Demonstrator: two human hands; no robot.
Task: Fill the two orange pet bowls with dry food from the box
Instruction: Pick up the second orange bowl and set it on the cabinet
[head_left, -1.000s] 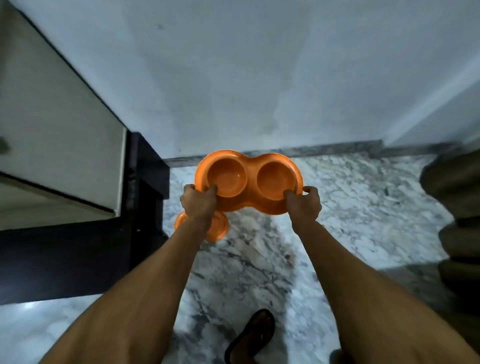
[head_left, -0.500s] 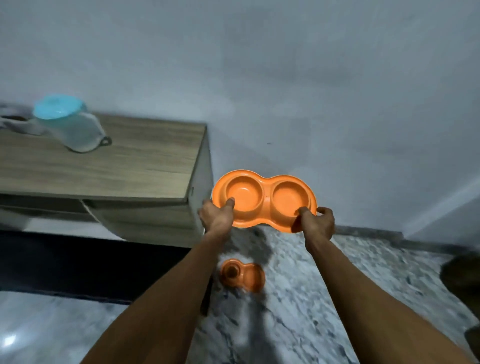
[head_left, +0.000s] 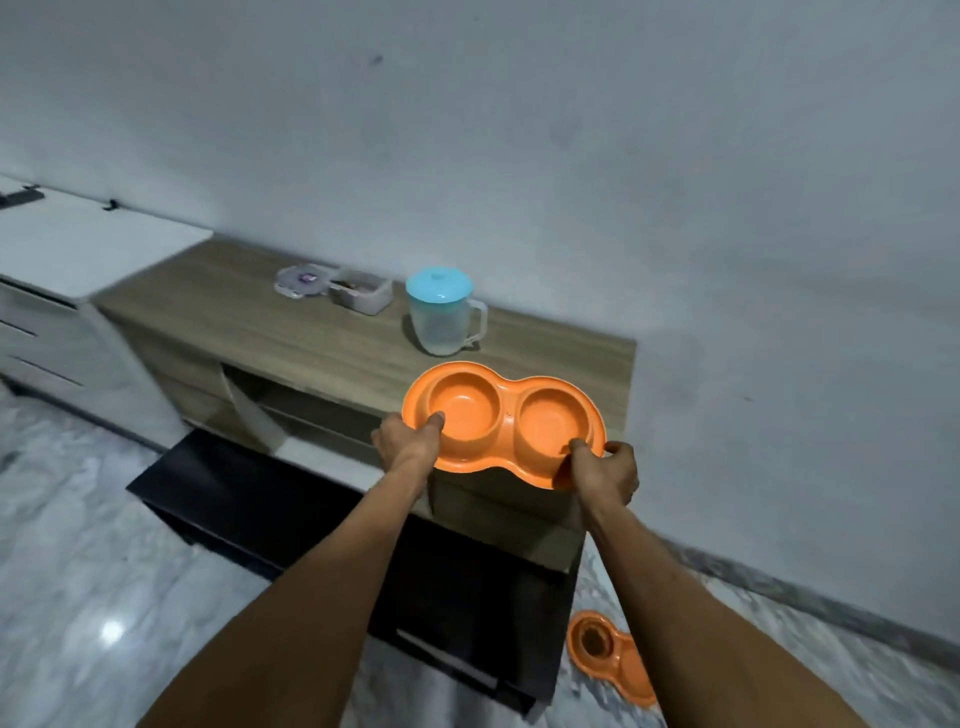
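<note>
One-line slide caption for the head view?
Left hand and right hand hold an empty orange double bowl near a wooden cabinet; second orange bowl on floor.

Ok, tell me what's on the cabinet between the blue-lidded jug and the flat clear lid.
The head view shows the open clear box, something dark inside, between the jug and the lid, close beside the lid.

We had a single view, worn on the head, looking forward and down along both forearms. It sat near the grip, where the left hand (head_left: 406, 442) and right hand (head_left: 607, 474) held the bowl (head_left: 501, 423) just right of mid-frame. Beyond the grip it took in the cabinet (head_left: 311, 332) and the wall (head_left: 571, 156); below and to either side of the grip, the floor (head_left: 78, 571). The wide lens bowed the edges.
</note>
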